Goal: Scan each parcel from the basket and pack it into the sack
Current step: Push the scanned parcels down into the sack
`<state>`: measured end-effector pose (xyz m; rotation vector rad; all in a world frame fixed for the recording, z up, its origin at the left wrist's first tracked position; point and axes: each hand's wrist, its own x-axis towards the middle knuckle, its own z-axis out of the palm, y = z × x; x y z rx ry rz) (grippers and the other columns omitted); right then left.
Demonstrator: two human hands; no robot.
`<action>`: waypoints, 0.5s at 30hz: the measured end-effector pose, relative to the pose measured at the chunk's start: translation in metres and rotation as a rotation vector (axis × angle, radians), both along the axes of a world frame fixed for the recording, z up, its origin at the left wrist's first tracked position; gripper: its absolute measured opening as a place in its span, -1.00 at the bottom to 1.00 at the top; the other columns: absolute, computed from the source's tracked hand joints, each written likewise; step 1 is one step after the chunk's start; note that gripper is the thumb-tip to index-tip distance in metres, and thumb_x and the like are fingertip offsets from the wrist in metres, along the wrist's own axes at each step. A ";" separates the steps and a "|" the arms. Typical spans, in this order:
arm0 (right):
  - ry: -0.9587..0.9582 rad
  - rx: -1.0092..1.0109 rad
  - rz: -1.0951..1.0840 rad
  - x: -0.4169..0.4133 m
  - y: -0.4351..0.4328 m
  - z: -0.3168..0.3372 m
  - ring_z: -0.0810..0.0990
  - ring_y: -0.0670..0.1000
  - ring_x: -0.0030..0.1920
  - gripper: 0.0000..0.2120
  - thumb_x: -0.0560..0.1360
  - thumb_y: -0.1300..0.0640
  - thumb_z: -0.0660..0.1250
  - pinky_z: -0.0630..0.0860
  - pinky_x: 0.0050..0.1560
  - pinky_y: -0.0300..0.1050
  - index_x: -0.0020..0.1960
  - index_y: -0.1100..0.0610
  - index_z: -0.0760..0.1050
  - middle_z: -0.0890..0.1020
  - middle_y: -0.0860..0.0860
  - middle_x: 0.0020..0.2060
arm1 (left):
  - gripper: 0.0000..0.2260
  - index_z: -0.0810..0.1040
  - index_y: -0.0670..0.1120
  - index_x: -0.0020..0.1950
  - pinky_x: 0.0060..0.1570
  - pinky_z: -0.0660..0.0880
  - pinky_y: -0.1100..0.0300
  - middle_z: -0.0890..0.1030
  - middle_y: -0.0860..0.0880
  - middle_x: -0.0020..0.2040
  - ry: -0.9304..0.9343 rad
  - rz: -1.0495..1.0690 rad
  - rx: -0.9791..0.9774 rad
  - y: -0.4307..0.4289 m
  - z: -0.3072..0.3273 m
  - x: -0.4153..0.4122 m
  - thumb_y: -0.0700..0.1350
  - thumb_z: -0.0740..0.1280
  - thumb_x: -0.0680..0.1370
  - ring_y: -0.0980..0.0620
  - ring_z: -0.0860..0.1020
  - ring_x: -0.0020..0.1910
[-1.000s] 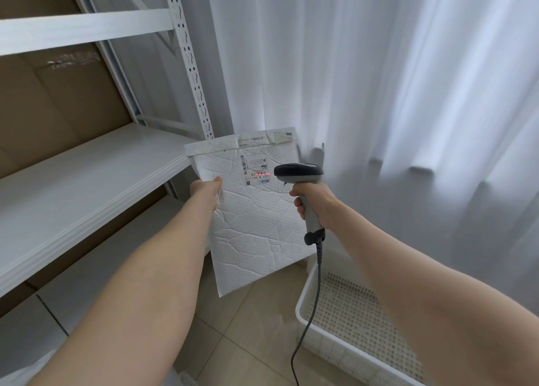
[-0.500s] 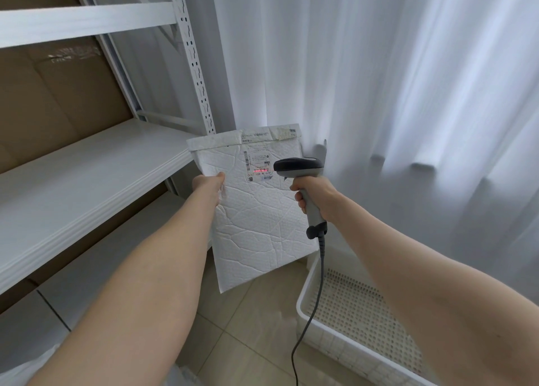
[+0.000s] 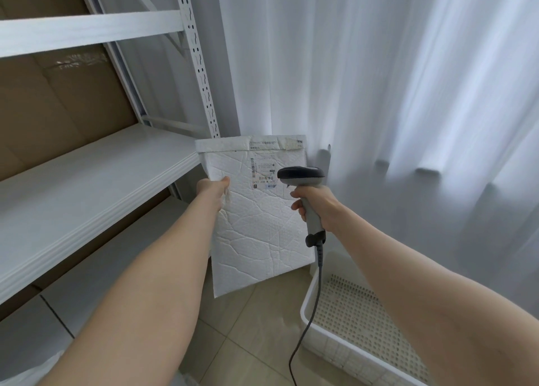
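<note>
- At the parcel's left edge, the left hand (image 3: 211,187) pinches the white padded parcel (image 3: 259,225), thumb on the front face and fingers hidden behind. The parcel hangs upright in the air before the curtain (image 3: 379,94), clear of the floor.
- The right hand (image 3: 316,207) is wrapped round the handle of the scanner (image 3: 302,175), whose head points at the printed label (image 3: 264,172) near the parcel's top, just beside it. The trigger finger's position cannot be told.
- Change noted: the red scan line that lay across the label half a second ago is absent now. Parcel and scanner sit in much the same pose.
- Judgement: the read is likely complete, so this parcel is due for the sack.
- The basket (image 3: 309,312) stands on the floor below the right forearm. The visible part of its perforated bottom holds no parcel, and the rest is hidden by the arm.
- Lower left corner: pale material (image 3: 29,371) may be the sack, but too little shows to confirm.
</note>
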<state>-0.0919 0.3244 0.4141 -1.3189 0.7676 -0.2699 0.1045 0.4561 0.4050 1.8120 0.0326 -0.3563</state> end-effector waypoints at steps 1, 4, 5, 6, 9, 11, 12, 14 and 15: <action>0.002 -0.016 -0.006 0.000 -0.001 -0.002 0.43 -0.05 -0.54 -0.98 0.49 0.27 0.34 0.41 -0.47 -0.24 -0.12 0.22 0.53 0.58 0.09 -0.46 | -0.63 0.49 -0.30 0.23 0.08 0.47 0.09 0.57 -0.22 0.18 -0.008 -0.030 0.010 0.001 0.001 0.001 -0.15 0.42 0.51 -0.18 0.55 0.14; -0.040 -0.035 -0.102 0.002 -0.005 -0.006 0.43 -0.05 -0.57 -0.99 0.47 0.28 0.37 0.42 -0.46 -0.22 -0.13 0.22 0.55 0.58 0.08 -0.48 | -0.68 0.51 -0.29 0.21 0.18 0.49 -0.06 0.58 -0.24 0.16 -0.025 -0.152 0.016 0.004 0.003 0.005 -0.18 0.41 0.51 -0.18 0.57 0.08; -0.062 -0.032 -0.143 0.003 -0.007 -0.007 0.43 -0.04 -0.57 -0.98 0.46 0.29 0.38 0.42 -0.46 -0.21 -0.14 0.23 0.55 0.57 0.09 -0.47 | -0.69 0.52 -0.29 0.20 0.18 0.49 -0.10 0.59 -0.24 0.15 -0.024 -0.186 0.015 0.005 0.004 0.005 -0.19 0.41 0.51 -0.17 0.57 0.06; -0.081 -0.031 -0.167 0.004 -0.008 -0.007 0.43 -0.03 -0.57 -0.98 0.46 0.30 0.38 0.42 -0.46 -0.20 -0.14 0.23 0.55 0.56 0.09 -0.47 | -0.70 0.53 -0.28 0.20 0.18 0.49 -0.12 0.59 -0.24 0.14 -0.026 -0.211 0.016 0.007 0.005 0.005 -0.19 0.41 0.51 -0.18 0.57 0.07; -0.081 -0.046 -0.110 0.003 -0.007 -0.010 0.41 -0.02 -0.56 -0.97 0.47 0.27 0.38 0.41 -0.46 -0.19 -0.12 0.23 0.53 0.55 0.08 -0.48 | -0.72 0.54 -0.27 0.19 0.18 0.49 -0.15 0.60 -0.24 0.13 -0.044 -0.236 0.014 0.016 0.004 0.004 -0.21 0.41 0.51 -0.20 0.58 0.09; -0.043 -0.043 -0.034 0.001 0.000 -0.013 0.41 -0.01 -0.54 -0.95 0.47 0.26 0.38 0.40 -0.43 -0.17 -0.11 0.22 0.52 0.55 0.10 -0.46 | -0.74 0.54 -0.25 0.18 0.17 0.50 -0.13 0.60 -0.23 0.13 -0.043 -0.210 -0.019 0.025 0.002 0.002 -0.23 0.40 0.51 -0.17 0.59 0.06; -0.031 -0.035 -0.008 0.000 0.004 -0.014 0.41 0.00 -0.53 -0.95 0.48 0.25 0.38 0.40 -0.42 -0.17 -0.09 0.22 0.52 0.55 0.11 -0.45 | -0.75 0.54 -0.24 0.17 0.15 0.51 -0.11 0.60 -0.23 0.12 -0.040 -0.189 -0.033 0.029 0.001 0.001 -0.23 0.40 0.51 -0.15 0.59 0.03; -0.036 -0.012 0.014 -0.002 0.015 -0.015 0.40 -0.01 -0.54 -0.96 0.49 0.27 0.36 0.38 -0.45 -0.20 -0.07 0.23 0.52 0.54 0.12 -0.44 | -0.79 0.55 -0.21 0.14 0.10 0.53 -0.05 0.61 -0.22 0.11 -0.033 -0.143 -0.051 0.039 0.000 -0.004 -0.24 0.39 0.51 -0.11 0.58 -0.02; -0.050 0.002 0.015 -0.003 0.019 -0.015 0.39 -0.02 -0.55 -0.97 0.50 0.27 0.36 0.37 -0.47 -0.21 -0.07 0.23 0.52 0.53 0.13 -0.44 | -0.79 0.55 -0.21 0.14 0.08 0.53 -0.03 0.61 -0.22 0.10 -0.030 -0.123 -0.061 0.043 -0.001 -0.008 -0.24 0.39 0.52 -0.10 0.58 -0.03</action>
